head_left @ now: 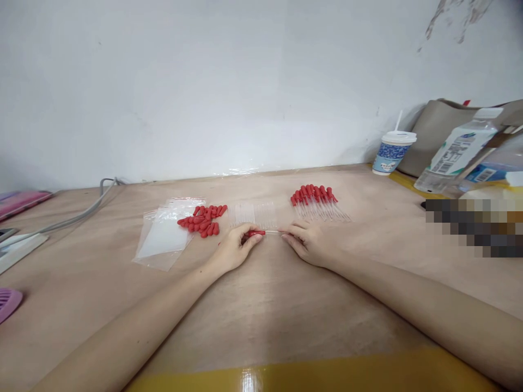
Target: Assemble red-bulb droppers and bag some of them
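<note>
My left hand [233, 247] pinches the red rubber bulb [255, 233] of a dropper, and my right hand [307, 239] pinches the clear glass tube [274, 232] at its other end. The dropper lies level between both hands, just above the table. Behind the left hand is a pile of loose red bulbs [203, 219]. A row of clear glass tubes [255, 213] lies behind the hands. Several finished droppers with red bulbs [316, 200] lie in a heap behind the right hand.
Clear zip bags [163, 235] lie at the left of the bulbs. A paper cup with a straw [392, 152], a beige bag [441, 128] and a plastic bottle [457, 155] stand at the back right. A grey cable [77, 215] and a purple object [8, 302] are at the left.
</note>
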`<state>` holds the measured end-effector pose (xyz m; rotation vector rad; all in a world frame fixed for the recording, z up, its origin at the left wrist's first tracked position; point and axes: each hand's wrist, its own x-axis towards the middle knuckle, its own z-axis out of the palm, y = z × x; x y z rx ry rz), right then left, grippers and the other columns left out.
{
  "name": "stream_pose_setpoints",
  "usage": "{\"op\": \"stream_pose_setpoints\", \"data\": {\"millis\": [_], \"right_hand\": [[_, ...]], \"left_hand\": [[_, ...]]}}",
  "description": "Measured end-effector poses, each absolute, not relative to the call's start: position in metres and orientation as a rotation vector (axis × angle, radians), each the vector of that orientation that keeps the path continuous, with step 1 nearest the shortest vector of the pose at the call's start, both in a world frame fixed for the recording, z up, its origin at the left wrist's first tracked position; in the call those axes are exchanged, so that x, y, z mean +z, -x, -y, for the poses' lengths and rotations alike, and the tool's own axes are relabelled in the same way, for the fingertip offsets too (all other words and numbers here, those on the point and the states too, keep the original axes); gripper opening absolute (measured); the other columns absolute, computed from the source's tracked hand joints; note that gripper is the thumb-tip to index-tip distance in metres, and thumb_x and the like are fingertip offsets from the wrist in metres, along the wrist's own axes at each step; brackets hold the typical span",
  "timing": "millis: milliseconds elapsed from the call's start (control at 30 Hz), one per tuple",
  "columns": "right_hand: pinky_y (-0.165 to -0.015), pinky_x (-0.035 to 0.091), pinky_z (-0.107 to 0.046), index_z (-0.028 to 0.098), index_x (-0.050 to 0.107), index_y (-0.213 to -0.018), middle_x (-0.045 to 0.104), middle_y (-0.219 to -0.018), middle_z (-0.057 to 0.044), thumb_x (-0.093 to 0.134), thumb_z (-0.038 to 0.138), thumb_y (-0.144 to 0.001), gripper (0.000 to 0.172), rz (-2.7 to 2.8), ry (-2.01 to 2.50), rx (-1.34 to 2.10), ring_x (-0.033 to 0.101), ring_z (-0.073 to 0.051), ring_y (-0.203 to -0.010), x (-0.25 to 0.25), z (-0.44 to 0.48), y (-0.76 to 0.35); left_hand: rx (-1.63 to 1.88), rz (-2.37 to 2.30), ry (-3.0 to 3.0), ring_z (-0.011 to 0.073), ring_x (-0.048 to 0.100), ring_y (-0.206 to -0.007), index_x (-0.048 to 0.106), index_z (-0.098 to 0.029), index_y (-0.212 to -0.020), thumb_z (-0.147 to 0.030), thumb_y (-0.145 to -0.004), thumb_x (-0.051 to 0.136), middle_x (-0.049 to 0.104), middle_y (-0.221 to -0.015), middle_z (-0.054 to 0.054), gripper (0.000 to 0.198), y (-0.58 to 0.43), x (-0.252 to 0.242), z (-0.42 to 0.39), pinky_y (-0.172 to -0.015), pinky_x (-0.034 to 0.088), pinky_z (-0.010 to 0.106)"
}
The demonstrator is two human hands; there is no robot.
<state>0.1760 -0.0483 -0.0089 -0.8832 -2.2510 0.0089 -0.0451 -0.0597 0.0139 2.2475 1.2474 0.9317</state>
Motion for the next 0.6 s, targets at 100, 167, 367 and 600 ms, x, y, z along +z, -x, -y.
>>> {"op": "stream_pose_setpoints", "data": {"millis": [100,167,367,600], "right_hand": [[-0.071,0.041,-0.028,0.020,0.062,-0.103,0.063,-0.081,-0.005,0.041,0.025,-0.090,0.026,2.273,0.847,0.010,0.057,-0.015,-0.074,-0.0098,0.0472,-0.1751],[-0.071,0.040,-0.028,0.019,0.063,-0.103,0.063,-0.081,-0.004,0.041,0.024,-0.090,0.025,2.287,0.821,0.022,0.057,-0.014,-0.074,-0.0088,0.0473,-0.1750],[-0.072,0.036,-0.029,0.020,0.063,-0.105,0.064,-0.081,-0.003,0.043,0.023,-0.090,0.025,2.322,0.769,0.129,0.057,-0.014,-0.074,-0.0029,0.0476,-0.1756],[-0.072,0.030,-0.030,0.023,0.065,-0.102,0.064,-0.077,-0.001,0.044,0.024,-0.090,0.023,2.393,0.775,0.247,0.055,-0.012,-0.067,-0.0007,0.0397,-0.1784]], "left_hand": [[0.908,-1.227,-2.209,0.0125,0.056,-0.065,0.060,-0.016,-0.090,-0.031,-0.086,0.048,0.063,-0.078,0.001,0.019,0.0450,0.0138,0.0590,-0.059,0.044,0.024],[0.898,-1.209,-2.177,0.0123,0.055,-0.064,0.059,-0.016,-0.089,-0.032,-0.085,0.049,0.062,-0.076,0.001,0.019,0.0449,0.0129,0.0586,-0.058,0.044,0.023],[0.850,-1.125,-2.079,0.0115,0.054,-0.063,0.061,-0.015,-0.088,-0.033,-0.084,0.052,0.060,-0.070,0.000,0.020,0.0447,0.0114,0.0603,-0.058,0.044,0.022],[0.787,-1.055,-2.110,0.0108,0.053,-0.061,0.063,-0.014,-0.089,-0.030,-0.084,0.051,0.058,-0.068,0.000,0.021,0.0449,0.0112,0.0611,-0.059,0.045,0.022]]}}
